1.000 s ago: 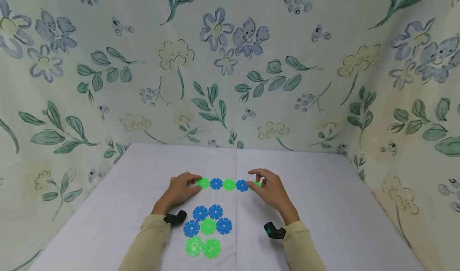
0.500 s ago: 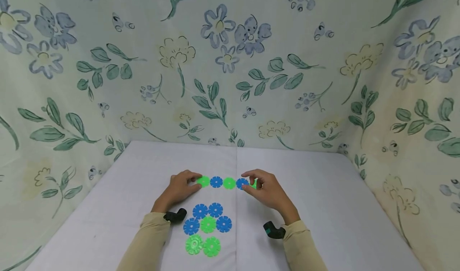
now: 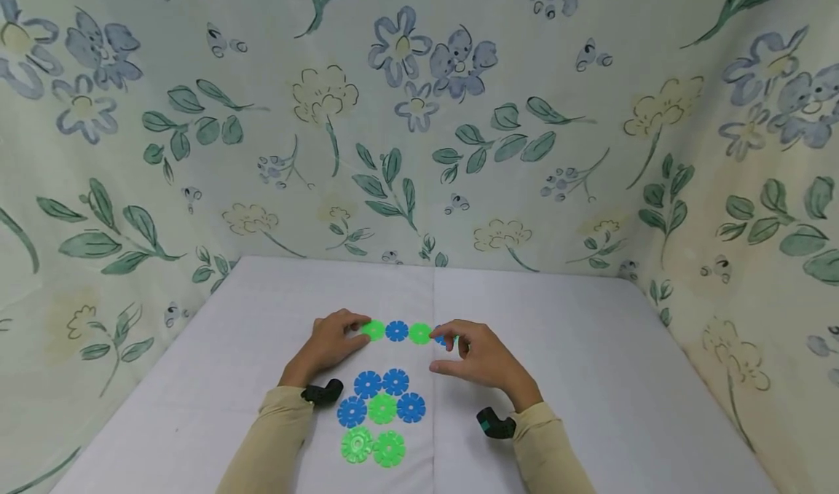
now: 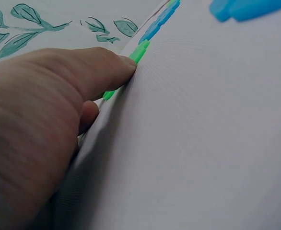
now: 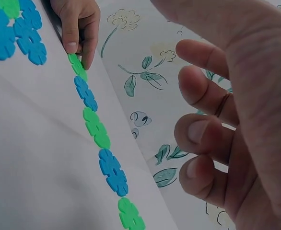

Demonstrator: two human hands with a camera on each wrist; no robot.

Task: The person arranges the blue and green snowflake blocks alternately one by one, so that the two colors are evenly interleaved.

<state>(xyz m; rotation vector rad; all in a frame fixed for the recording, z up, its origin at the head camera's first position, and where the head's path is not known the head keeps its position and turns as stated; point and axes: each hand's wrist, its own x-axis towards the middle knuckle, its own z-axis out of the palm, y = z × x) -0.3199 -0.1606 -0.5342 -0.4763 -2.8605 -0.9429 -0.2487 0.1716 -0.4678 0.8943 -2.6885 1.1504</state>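
Slotted plastic flower discs in green and blue form a row on the cloth, edge to edge. My left hand (image 3: 337,339) pinches the green disc (image 3: 373,330) at the row's left end between thumb and finger. To its right come a blue disc (image 3: 396,331) and a green disc (image 3: 420,333). My right hand (image 3: 481,352) hovers over the right end, fingers loosely bent and thumb apart, holding nothing. It partly hides the last two discs in the head view; the right wrist view shows them, a blue disc (image 5: 114,172) and a green disc (image 5: 131,215).
Nearer me lies a group of discs: several blue ones around a green disc (image 3: 382,409), with two more green ones, including a green disc (image 3: 357,444), in front. White cloth (image 3: 557,377) covers the table. Flowered fabric (image 3: 419,115) hangs behind and at the sides.
My right hand has let go of the right end of the row and shifted left, its thumb drawing nearer me. My left hand keeps its pinch on the green disc.
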